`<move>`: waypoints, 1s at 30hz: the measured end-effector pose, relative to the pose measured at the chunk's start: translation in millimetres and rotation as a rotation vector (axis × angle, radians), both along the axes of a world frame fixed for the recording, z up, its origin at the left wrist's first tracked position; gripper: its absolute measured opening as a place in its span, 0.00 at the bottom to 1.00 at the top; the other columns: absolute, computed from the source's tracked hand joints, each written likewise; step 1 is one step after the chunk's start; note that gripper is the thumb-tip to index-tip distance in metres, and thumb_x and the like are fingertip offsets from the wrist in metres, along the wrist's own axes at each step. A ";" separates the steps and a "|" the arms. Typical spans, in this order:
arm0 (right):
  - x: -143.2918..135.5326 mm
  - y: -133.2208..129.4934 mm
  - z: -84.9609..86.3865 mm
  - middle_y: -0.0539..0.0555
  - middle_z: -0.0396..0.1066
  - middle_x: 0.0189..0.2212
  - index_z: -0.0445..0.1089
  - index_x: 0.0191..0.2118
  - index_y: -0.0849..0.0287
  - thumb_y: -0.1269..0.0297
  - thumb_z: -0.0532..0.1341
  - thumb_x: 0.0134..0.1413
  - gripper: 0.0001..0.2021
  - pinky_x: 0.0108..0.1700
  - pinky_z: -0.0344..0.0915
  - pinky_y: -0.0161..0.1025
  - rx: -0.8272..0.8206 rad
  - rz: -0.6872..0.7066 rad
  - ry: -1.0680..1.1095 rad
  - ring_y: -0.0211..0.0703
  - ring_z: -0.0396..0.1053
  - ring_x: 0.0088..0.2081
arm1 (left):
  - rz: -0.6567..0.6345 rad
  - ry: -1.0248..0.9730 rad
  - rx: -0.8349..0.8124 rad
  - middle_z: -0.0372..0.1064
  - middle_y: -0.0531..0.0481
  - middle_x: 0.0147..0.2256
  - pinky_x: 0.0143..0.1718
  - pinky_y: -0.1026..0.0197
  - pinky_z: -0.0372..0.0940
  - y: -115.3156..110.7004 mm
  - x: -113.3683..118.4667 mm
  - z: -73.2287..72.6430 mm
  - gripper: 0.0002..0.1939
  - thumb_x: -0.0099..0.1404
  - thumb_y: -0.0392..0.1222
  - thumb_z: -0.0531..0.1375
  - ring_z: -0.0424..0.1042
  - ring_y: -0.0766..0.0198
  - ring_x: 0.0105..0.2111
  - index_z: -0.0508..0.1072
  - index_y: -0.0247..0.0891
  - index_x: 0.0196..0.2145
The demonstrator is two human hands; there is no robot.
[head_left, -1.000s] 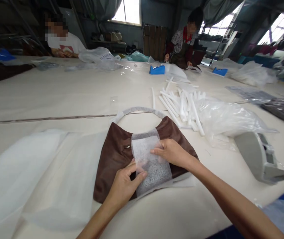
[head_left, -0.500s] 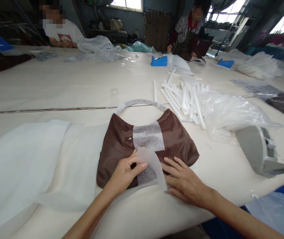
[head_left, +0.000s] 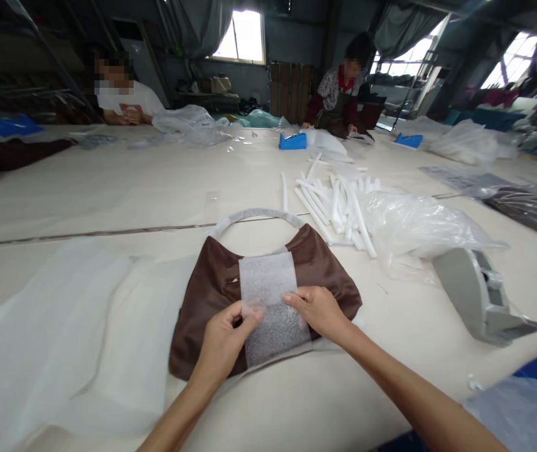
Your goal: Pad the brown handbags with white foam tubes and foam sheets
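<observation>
A brown handbag (head_left: 212,314) lies flat on the table before me, its handle (head_left: 261,213) wrapped in white sheeting and arched away from me. Across the bag's middle runs a band of thin white foam sheet (head_left: 275,336). My left hand (head_left: 228,326) pinches the band's left edge between thumb and fingers. At the right edge, my right hand (head_left: 318,307) pinches the same sheet, its thumb pointing left. Part of the bag's zip shows just left of the band. The fingertips behind the sheet are partly hidden.
Sheets of white foam (head_left: 127,326) spread to the left. White foam sticks (head_left: 334,204) lie beyond the bag beside a clear plastic bag (head_left: 419,220). A grey tape dispenser (head_left: 473,295) stands at right. Two people sit or stand across the table, near a blue dispenser (head_left: 293,142).
The foam flap that was curled up now lies flat over the band. My right hand has moved from resting spread on the bag to pinching the sheet. The view has tilted up.
</observation>
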State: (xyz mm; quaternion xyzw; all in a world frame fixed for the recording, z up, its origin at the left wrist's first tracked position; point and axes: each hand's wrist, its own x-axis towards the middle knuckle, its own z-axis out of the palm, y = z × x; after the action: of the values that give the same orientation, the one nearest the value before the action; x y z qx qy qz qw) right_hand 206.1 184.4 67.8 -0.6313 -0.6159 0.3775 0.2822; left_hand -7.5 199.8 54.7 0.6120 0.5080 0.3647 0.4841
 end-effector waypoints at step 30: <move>63.4 21.4 9.5 0.63 0.70 0.51 0.71 0.47 0.61 0.55 0.60 0.60 0.16 0.56 0.59 0.47 0.189 -0.392 -0.152 0.56 0.65 0.55 | -0.109 1.081 1.061 0.58 0.41 0.64 0.59 0.34 0.55 41.1 25.7 -19.0 0.28 0.73 0.51 0.46 0.59 0.41 0.62 0.58 0.39 0.66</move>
State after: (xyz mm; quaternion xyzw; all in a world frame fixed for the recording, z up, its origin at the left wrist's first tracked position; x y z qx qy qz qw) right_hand 269.5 205.8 77.4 -0.7363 -0.5336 0.2075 0.3607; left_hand 18.2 241.0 35.7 0.8806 0.4001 0.1851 -0.1740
